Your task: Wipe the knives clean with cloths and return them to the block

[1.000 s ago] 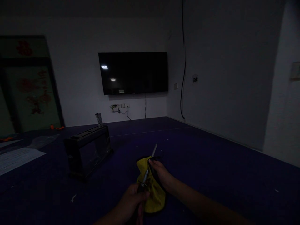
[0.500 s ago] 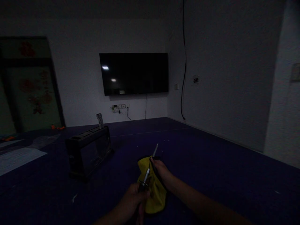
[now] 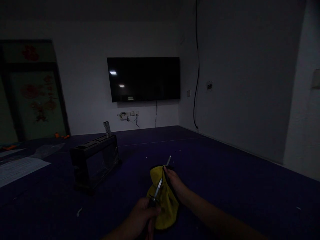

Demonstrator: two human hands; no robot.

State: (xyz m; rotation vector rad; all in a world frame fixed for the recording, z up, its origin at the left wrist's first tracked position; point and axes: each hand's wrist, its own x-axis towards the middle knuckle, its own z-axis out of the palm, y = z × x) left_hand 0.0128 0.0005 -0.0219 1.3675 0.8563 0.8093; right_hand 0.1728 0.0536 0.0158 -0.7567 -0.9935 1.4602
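In the dim light my left hand (image 3: 143, 213) is closed around the dark handle of a honing steel (image 3: 158, 187), which has a guard and a slim shiny rod. The rod slants up and away, and its tip sticks out beyond a yellow cloth (image 3: 167, 211). My right hand (image 3: 176, 183) pinches the cloth's dark-edged upper part around the rod near the tip. The rest of the cloth hangs below, between my hands. Part of the rod is hidden under the cloth.
A black knife block (image 3: 93, 160) with one patterned handle (image 3: 107, 129) upright in it stands to the left on the dark blue surface. Printed paper (image 3: 22, 170) and clear plastic (image 3: 47, 151) lie farther left. A television (image 3: 145, 80) hangs on the back wall.
The cloth and my right hand have shifted slightly to the right in view, along with the rod's tip. Both hands keep their grips.
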